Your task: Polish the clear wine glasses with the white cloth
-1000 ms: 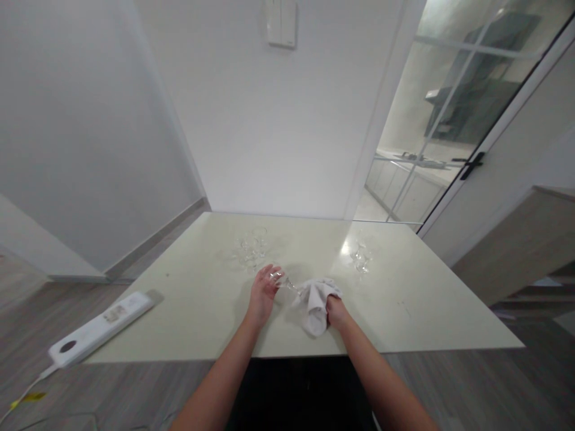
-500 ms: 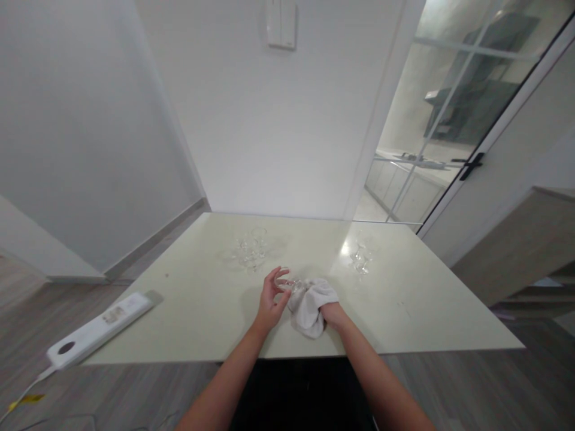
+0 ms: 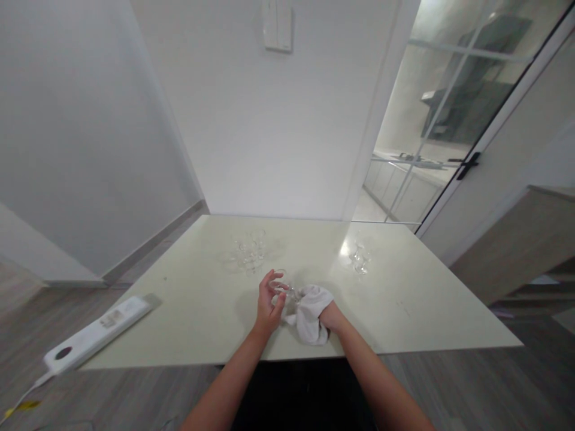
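Note:
My left hand [image 3: 269, 304] is closed around the bowl of a clear stemmed glass [image 3: 288, 292], fingers on the far side and thumb on the near side. The glass lies tilted, its other end reaching into a pale cloth [image 3: 312, 312]. That cloth is bunched in my right hand [image 3: 331, 317], whose fingers are mostly hidden in its folds. Both hands are just above the near part of the pale table [image 3: 202, 311].
Several clear glasses [image 3: 251, 250] stand grouped at the back left of the table. More clear glasses [image 3: 359, 258] are at the back right. A white power strip [image 3: 99, 332] lies across the left edge, its cord trailing off. A wall stands behind.
My left hand has turned slightly and closed more around the glass, whose rim now shows more. The cloth has shifted a little nearer to me with my right hand.

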The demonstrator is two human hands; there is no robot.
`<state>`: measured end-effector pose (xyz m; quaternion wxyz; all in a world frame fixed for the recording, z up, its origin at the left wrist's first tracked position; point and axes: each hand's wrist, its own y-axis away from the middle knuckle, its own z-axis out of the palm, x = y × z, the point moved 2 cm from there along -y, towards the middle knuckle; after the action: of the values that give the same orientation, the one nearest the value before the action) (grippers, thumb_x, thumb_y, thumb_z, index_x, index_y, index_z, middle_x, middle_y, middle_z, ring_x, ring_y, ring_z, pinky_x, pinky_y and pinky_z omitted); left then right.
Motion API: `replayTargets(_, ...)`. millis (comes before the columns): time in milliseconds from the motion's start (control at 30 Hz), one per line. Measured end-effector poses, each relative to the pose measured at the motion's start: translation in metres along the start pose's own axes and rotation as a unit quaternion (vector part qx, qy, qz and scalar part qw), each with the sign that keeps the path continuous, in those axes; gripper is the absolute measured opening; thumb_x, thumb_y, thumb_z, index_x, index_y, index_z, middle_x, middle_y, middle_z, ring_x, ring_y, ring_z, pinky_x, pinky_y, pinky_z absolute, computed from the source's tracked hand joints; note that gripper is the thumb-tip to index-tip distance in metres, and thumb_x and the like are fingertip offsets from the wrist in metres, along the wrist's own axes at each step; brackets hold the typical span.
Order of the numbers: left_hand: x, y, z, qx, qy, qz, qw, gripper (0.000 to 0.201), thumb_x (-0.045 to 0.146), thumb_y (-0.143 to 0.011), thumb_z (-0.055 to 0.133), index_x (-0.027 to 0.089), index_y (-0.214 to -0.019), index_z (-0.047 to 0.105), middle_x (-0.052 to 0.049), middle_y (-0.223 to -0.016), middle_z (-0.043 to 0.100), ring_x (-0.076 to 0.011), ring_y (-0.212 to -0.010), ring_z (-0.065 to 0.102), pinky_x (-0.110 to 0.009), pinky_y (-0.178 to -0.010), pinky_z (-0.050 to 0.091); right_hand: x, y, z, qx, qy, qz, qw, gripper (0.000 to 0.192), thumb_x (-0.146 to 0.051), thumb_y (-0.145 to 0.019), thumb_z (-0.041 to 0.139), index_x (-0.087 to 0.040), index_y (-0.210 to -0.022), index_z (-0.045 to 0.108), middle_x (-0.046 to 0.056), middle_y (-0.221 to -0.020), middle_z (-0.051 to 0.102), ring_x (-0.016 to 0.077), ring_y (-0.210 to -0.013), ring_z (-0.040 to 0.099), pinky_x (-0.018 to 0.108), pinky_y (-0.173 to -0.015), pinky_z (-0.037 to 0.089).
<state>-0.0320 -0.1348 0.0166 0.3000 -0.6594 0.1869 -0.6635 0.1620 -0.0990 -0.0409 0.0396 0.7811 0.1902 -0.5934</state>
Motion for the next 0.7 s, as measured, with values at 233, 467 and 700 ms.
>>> replayTargets(233, 0.004, -0.006, -0.008, 0.135, 0.039, -0.027, 0.990, 0.053, 0.049, -0.093, 0.055, 0.026, -0.139, 0.041, -0.008, -0.116, 0.054, -0.0110, -0.074, 0.058, -0.026, -0.064, 0.055, -0.011, 0.003, 0.002, 0.038, -0.066, 0.032, 0.997, 0.035, -0.041, -0.075, 0.066, -0.021, -0.103, 0.073, 0.011, -0.125, 0.070, 0.0241, -0.118, 0.064, 0.046, -0.116, 0.035)
replayTargets(467, -0.003, -0.009, -0.005, 0.066, 0.083, -0.139, 0.985, 0.049, 0.060, -0.094, 0.045, 0.022, -0.123, 0.056, -0.001, -0.084, 0.059, -0.0108, -0.062, 0.049, -0.024, -0.061, 0.045, -0.023, 0.006, -0.002, 0.031, -0.069, 0.034, 0.997, 0.034, -0.038, -0.074, 0.069, -0.019, -0.102, 0.073, 0.011, -0.119, 0.072, 0.0255, -0.110, 0.067, 0.047, -0.112, 0.040)
replayTargets(700, 0.004, -0.003, 0.009, -0.092, 0.108, -0.193, 0.971, 0.053, 0.058, -0.089, 0.057, 0.023, -0.126, 0.043, -0.003, -0.093, 0.063, -0.0128, -0.070, 0.052, -0.026, -0.066, 0.043, -0.034, -0.003, 0.006, -0.047, -0.095, -0.004, 0.994, 0.029, -0.035, -0.075, 0.066, -0.021, -0.099, 0.075, 0.006, -0.107, 0.075, 0.0233, -0.104, 0.067, 0.046, -0.111, 0.039)
